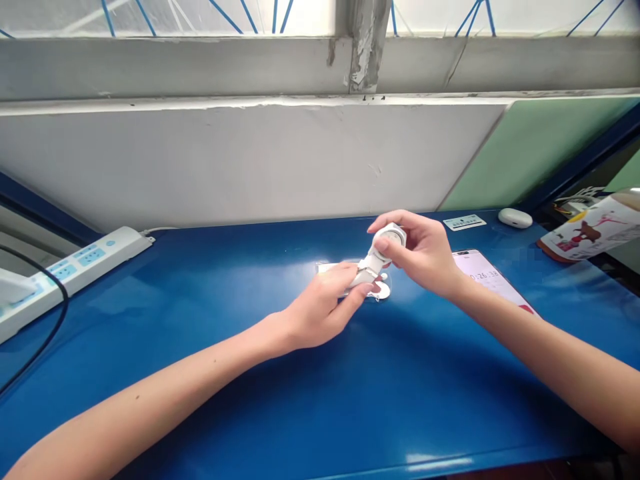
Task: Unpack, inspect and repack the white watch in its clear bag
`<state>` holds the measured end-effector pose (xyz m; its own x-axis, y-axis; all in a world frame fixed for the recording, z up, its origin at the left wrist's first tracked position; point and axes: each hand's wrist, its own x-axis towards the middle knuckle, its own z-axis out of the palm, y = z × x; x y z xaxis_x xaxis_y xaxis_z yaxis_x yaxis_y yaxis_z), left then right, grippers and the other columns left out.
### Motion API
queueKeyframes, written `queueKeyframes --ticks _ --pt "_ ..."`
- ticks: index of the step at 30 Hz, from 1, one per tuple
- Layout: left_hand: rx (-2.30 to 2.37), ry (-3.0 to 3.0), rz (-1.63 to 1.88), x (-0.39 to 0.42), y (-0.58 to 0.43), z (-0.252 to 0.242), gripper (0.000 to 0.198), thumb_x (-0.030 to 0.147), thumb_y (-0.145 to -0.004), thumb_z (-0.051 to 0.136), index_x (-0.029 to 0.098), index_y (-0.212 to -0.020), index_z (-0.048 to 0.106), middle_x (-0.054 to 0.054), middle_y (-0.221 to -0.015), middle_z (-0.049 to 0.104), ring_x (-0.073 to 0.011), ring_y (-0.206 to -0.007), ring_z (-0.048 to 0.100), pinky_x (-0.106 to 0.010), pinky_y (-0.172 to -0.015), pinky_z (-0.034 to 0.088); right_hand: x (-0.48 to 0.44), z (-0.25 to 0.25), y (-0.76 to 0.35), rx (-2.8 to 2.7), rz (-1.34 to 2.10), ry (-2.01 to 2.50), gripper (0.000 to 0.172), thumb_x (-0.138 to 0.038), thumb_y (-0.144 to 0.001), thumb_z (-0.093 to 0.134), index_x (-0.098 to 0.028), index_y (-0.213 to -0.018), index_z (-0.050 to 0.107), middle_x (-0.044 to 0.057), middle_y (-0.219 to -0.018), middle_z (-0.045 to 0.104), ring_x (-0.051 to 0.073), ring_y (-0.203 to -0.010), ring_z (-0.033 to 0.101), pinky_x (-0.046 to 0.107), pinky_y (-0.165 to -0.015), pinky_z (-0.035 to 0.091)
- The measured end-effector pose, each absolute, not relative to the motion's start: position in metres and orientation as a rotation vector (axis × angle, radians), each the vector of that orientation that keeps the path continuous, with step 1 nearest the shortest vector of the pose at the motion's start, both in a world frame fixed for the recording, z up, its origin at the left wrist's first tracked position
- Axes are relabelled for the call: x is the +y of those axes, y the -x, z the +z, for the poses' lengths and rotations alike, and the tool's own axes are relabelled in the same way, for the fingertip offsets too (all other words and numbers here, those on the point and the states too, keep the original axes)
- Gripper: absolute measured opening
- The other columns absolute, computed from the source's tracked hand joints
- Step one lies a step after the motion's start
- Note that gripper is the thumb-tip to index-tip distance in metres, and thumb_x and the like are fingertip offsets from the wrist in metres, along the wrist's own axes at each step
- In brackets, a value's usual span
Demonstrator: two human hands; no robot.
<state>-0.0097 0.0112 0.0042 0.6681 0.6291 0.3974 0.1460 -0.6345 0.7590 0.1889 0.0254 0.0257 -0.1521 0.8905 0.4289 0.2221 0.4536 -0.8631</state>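
Note:
Over the middle of the blue table, both hands hold what looks like a white wristwatch (371, 265), tilted with its round face up and to the right. My right hand (420, 250) pinches the round case between thumb and fingers. Lower down, my left hand (330, 300) has its thumb and fingers closed on the strap end. Beneath the watch lies a small, shiny clear-and-white item (383, 291) with a rounded end. My left hand hides part of it, and I cannot make out what it is.
Right of my hands lies a phone (493, 283) showing a timer. Behind it are a card (465, 223) and a white earbud case (515, 218). A printed container (593, 227) stands at the far right. Along the left edge runs a power strip (107, 253) with a black cable (64, 313).

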Motion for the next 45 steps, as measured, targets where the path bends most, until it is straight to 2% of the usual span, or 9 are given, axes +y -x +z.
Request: queueKeyframes --ticks 3,5,9,19,21,24,28,33,45 --pt "0.561 -1.695 0.788 0.003 0.000 0.004 0.033 0.034 -0.104 0.042 0.013 -0.101 0.067 -0.013 -0.107 0.070 -0.0233 -0.102 0.067 -0.037 -0.095 0.051 0.036 0.029 -0.178 -1.471 1.224 0.951 0.035 -0.053 -0.083 0.069 -0.020 -0.096 0.072 -0.005 -0.057 0.054 0.008 -0.043 0.044 0.022 -0.042 0.034" --pt "0.547 -1.382 0.723 0.002 -0.004 0.001 0.036 0.043 -0.102 0.045 0.013 -0.111 0.064 -0.012 -0.095 0.072 -0.0241 -0.095 0.070 -0.041 -0.092 0.054 0.042 0.026 -0.171 -1.347 1.424 0.926 0.045 -0.061 -0.086 0.060 -0.018 -0.091 0.073 -0.005 -0.051 0.049 0.007 -0.040 0.037 0.023 -0.039 0.030" --pt "0.465 -1.026 0.559 0.004 -0.005 -0.002 0.038 0.048 -0.096 0.058 0.013 -0.111 0.064 -0.013 -0.097 0.073 -0.0255 -0.093 0.072 -0.044 -0.093 0.053 0.047 0.015 -0.161 -1.239 1.669 0.927 0.048 -0.062 -0.087 0.057 -0.017 -0.087 0.074 -0.004 -0.050 0.049 0.009 -0.040 0.037 0.024 -0.040 0.030" --pt "0.440 -0.861 0.552 0.012 -0.001 -0.012 0.031 0.039 -0.099 0.056 0.011 -0.111 0.065 -0.015 -0.097 0.074 -0.0272 -0.092 0.073 -0.045 -0.091 0.053 0.053 0.001 -0.156 -1.162 1.736 0.919 0.045 -0.060 -0.089 0.054 -0.020 -0.089 0.075 -0.001 -0.059 0.054 0.013 -0.052 0.048 0.026 -0.053 0.043" --pt "0.456 -0.838 0.538 0.012 -0.001 -0.013 0.031 0.038 -0.099 0.057 0.010 -0.111 0.066 -0.016 -0.097 0.074 -0.0268 -0.091 0.074 -0.044 -0.091 0.053 0.055 -0.002 -0.157 -1.164 1.749 0.891 0.046 -0.060 -0.090 0.053 -0.019 -0.088 0.076 0.002 -0.068 0.061 0.015 -0.062 0.055 0.027 -0.062 0.049" --pt "0.471 -0.817 0.499 0.012 -0.001 -0.014 0.031 0.035 -0.100 0.055 0.008 -0.111 0.066 -0.017 -0.098 0.074 -0.0265 -0.092 0.074 -0.042 -0.091 0.054 0.056 -0.001 -0.158 -1.121 1.845 0.818 0.052 -0.063 -0.092 0.047 -0.019 -0.092 0.076 0.008 -0.095 0.073 0.020 -0.085 0.065 0.032 -0.079 0.053" --pt "0.456 -0.806 0.481 0.012 -0.001 -0.014 0.031 0.035 -0.099 0.057 0.009 -0.111 0.066 -0.017 -0.099 0.074 -0.0272 -0.093 0.074 -0.041 -0.089 0.055 0.055 0.004 -0.157 -1.063 2.041 0.655 0.058 -0.063 -0.095 0.038 -0.018 -0.102 0.075 0.010 -0.121 0.072 0.026 -0.112 0.065 0.039 -0.097 0.051" --pt "0.513 -0.795 0.494 0.011 -0.003 -0.014 0.033 0.038 -0.097 0.059 0.008 -0.109 0.066 -0.018 -0.096 0.074 -0.0278 -0.089 0.074 -0.041 -0.086 0.055 0.054 0.004 -0.158 -1.072 2.114 0.578 0.037 -0.039 -0.099 0.044 -0.017 -0.112 0.071 0.009 -0.113 0.076 0.021 -0.109 0.069 0.037 -0.106 0.045" --pt "0.520 -0.754 0.486 0.009 -0.005 -0.016 0.033 0.036 -0.099 0.056 0.007 -0.109 0.066 -0.019 -0.099 0.074 -0.0263 -0.090 0.074 -0.041 -0.090 0.053 0.056 0.006 -0.157 -0.921 2.100 0.606 0.045 -0.040 -0.102 0.034 -0.015 -0.109 0.070 0.010 -0.107 0.077 0.021 -0.100 0.072 0.039 -0.102 0.049"
